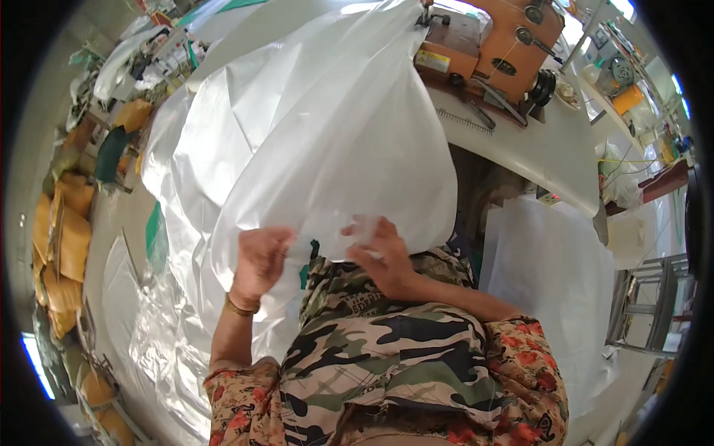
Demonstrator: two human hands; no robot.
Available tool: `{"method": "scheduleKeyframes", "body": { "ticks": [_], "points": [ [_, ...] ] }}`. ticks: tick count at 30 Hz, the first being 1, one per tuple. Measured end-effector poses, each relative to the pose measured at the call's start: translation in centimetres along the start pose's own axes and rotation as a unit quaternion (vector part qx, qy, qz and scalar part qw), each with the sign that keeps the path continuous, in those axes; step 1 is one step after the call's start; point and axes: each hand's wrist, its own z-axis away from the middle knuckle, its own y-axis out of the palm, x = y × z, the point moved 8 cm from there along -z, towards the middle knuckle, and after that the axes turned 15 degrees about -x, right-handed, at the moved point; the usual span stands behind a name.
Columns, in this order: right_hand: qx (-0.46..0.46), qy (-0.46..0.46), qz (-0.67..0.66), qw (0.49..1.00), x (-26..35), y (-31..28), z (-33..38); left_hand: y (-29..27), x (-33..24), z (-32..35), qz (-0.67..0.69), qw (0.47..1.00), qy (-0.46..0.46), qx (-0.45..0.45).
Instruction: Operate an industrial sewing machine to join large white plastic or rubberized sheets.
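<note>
A large, glossy white sheet [349, 160] drapes from the sewing table down over my lap. Its near edge lies between my hands. My left hand [262, 262], with a band on the wrist, is closed at this edge, its fingertips blurred. A little to the right, my right hand [383, 256] has its thumb and curled fingers around the edge, and a thin white fold overlaps the smeared fingertips. Beyond the hands, an orange-brown sewing machine [513, 48] stands on the white tabletop [547, 149], and the sheet's far end reaches toward it.
More crumpled white sheeting [171, 334] spreads over the floor at left. Flat white sheets [550, 275] hang or lie at my right, near a metal-framed stand [647, 305]. Brown bundles [67, 238] line the far left. A toothed metal strip [465, 123] lies before the machine.
</note>
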Motion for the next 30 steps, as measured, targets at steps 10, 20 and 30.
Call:
{"method": "scheduleKeyframes", "body": {
  "ticks": [10, 20, 30],
  "points": [
    [0.176, 0.39, -0.338, 0.838, -1.8, 2.3, 4.5, 7.1, 0.2, 6.1, 0.15, 0.91, -0.382, 0.067],
    [0.104, 0.421, -0.207, 0.877, -4.1, 0.8, 5.7, 7.7, 2.1, 9.1, 0.301, 0.761, -0.57, 0.069],
    [0.127, 0.141, -0.048, 0.981, 1.7, -0.1, 3.6, 6.8, 0.4, 6.9, -0.02, 0.961, -0.273, 0.03]
  ]
}}
